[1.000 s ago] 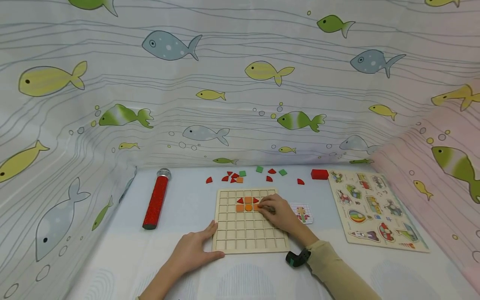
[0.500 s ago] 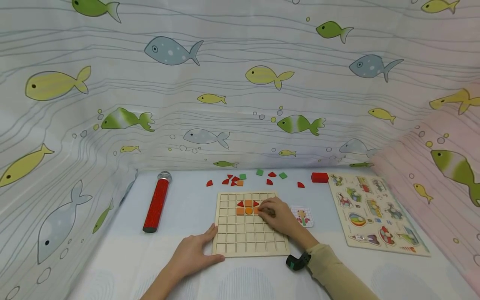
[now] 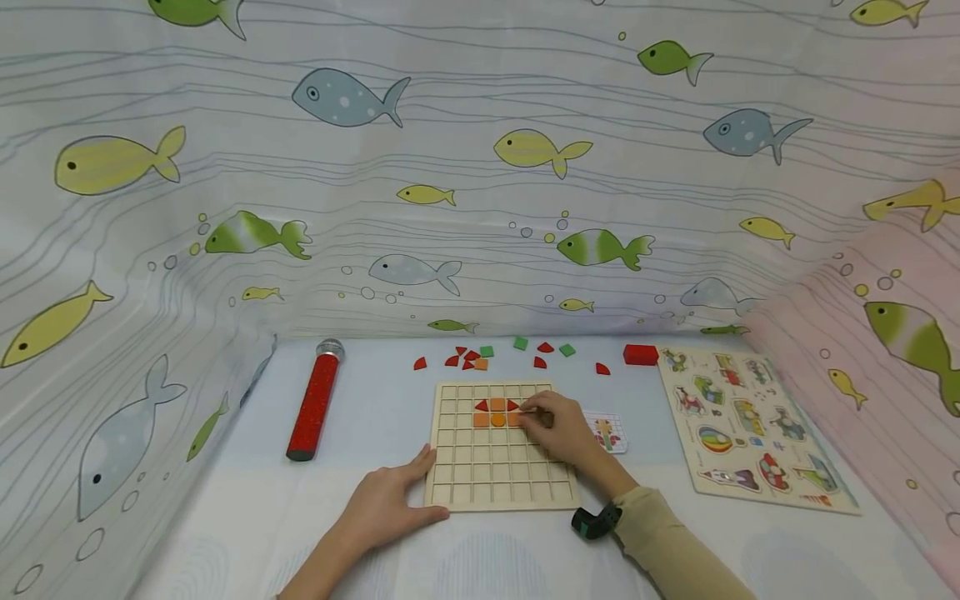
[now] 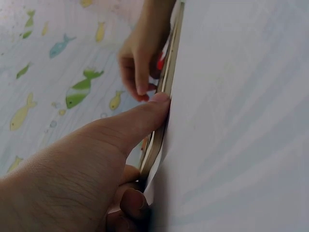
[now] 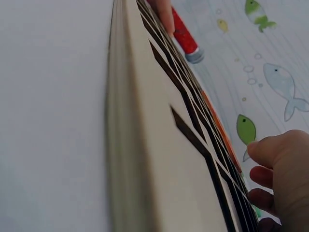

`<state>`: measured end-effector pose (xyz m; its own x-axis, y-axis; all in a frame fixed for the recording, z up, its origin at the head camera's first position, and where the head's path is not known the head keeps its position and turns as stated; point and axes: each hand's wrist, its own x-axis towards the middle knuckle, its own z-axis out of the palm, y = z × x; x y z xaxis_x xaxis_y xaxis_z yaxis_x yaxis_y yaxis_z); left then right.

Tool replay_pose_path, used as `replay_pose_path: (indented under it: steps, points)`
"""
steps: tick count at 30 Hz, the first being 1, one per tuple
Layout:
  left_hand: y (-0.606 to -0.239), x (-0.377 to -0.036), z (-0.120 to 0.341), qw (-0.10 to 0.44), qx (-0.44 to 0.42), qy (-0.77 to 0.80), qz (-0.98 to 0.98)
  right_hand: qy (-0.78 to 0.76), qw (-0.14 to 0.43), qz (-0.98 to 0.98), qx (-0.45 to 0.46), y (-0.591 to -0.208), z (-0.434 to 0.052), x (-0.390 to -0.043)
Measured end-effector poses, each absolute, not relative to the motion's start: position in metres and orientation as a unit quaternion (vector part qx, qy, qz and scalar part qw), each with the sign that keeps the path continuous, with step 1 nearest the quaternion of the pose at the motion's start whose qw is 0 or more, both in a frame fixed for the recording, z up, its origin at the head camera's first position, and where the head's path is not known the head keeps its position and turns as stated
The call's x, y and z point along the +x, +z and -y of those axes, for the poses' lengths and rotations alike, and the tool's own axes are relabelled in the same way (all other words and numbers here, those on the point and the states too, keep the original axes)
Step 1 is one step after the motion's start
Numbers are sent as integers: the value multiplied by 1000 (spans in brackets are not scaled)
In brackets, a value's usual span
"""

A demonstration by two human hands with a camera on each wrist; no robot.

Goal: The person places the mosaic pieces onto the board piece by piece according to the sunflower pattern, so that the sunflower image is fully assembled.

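A wooden grid board (image 3: 495, 467) lies on the white table (image 3: 375, 400), steadied at its near-left corner by the flat left hand (image 3: 390, 504). An orange tile (image 3: 516, 419) is pinched on the board by the right hand (image 3: 558, 429).

The right arm wears a long beige sleeve (image 3: 675, 542) that reaches to the wrist. At this wrist sits a small black device (image 3: 596, 521) with a green part on it. The left forearm (image 3: 322, 562) is bare, without sleeve.
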<state>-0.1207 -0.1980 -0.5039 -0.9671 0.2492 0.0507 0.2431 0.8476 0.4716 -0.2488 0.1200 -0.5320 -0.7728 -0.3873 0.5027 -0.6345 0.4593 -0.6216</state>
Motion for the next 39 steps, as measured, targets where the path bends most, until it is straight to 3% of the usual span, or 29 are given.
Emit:
replay_pose_path:
  steps: [7,15,25,39]
  points:
    - [-502,-123,200,1,129,240,-962,421,136,851,283,-509,-112,-264]
    - [-500,-125,200,4,128,249,-960,421,55,873,239,-489,-94,-307]
    - [-506,-122,199,16,130,254,-958,420,-11,883,209,-503,-70,-342]
    - [-505,-120,198,3,133,250,-959,421,-17,885,198,-514,-59,-354]
